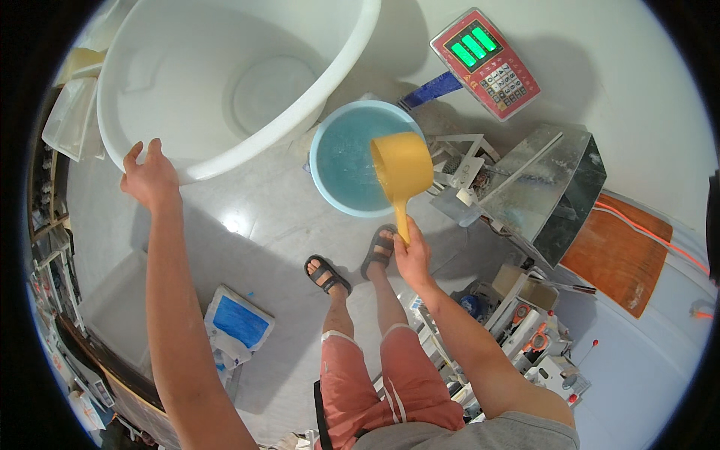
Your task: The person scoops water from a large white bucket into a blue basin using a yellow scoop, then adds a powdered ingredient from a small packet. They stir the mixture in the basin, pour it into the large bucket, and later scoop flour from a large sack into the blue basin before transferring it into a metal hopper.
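Note:
A yellow long-handled water dipper (406, 169) is tilted over the right side of a light-blue basin (318, 180). My right hand (413, 255) is closed around its handle. Bluish water (349, 154) lies in the basin, with bubbles or splashes near the dipper's mouth. At the far left stands a big white tub (217, 166), with its wide mouth facing up. On the tub's near rim rests my left hand (152, 176), its fingers over the edge and at least two of them stretched out and apart. Part of that hand's grip is hidden.
Behind the basin at right, a red scale display (486, 64) with lit green digits stands on a blue post. A metal box-like machine (544, 176) is right of the basin. A shelf with tools (532, 337) stands at lower right. A blue-and-white packet (240, 324) lies on the floor.

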`<control>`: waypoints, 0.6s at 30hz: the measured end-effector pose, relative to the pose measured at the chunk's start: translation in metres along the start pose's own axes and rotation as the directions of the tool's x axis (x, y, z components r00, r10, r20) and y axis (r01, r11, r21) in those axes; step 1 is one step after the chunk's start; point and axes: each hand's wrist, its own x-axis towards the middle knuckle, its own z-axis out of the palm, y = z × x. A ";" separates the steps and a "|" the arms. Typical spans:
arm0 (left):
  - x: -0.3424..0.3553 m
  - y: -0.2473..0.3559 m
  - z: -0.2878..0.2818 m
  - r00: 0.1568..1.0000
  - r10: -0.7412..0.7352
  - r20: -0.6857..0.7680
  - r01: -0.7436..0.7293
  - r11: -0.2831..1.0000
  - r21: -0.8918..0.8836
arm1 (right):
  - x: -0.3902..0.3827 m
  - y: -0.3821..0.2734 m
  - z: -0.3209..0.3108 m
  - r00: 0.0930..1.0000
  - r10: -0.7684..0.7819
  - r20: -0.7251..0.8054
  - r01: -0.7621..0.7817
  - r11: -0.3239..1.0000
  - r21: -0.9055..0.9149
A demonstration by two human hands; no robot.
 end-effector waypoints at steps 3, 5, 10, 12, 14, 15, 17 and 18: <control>-0.001 0.004 0.000 0.999 -0.048 0.017 0.048 0.999 0.002 | -0.002 0.003 -0.009 0.991 -0.131 -0.008 0.129 0.980 -0.151; -0.003 0.005 0.000 0.999 -0.046 -0.002 0.046 0.999 0.018 | -0.004 0.005 -0.018 0.989 -0.126 0.081 0.139 0.974 -0.177; -0.002 0.003 0.000 0.999 -0.040 -0.006 0.040 0.999 0.033 | 0.001 0.006 -0.022 0.978 -0.177 0.114 0.202 0.943 -0.264; -0.008 0.011 -0.002 0.999 -0.034 -0.011 0.034 0.997 0.071 | 0.007 0.005 -0.020 0.978 -0.160 0.131 0.194 0.928 -0.318; -0.008 0.009 -0.001 0.999 -0.031 -0.018 0.032 0.998 0.052 | 0.022 0.005 -0.016 0.979 -0.113 0.168 0.172 0.904 -0.391; -0.007 0.008 -0.001 0.999 -0.031 -0.023 0.032 0.999 0.041 | 0.029 0.004 -0.015 0.976 -0.097 0.197 0.173 0.891 -0.420; -0.007 0.007 -0.002 0.999 -0.031 -0.020 0.032 0.999 0.041 | 0.043 0.005 -0.011 0.967 -0.059 0.249 0.175 0.861 -0.478; -0.007 0.007 -0.002 0.999 -0.031 -0.018 0.032 0.999 0.041 | 0.051 0.006 -0.009 0.961 -0.022 0.274 0.164 0.845 -0.510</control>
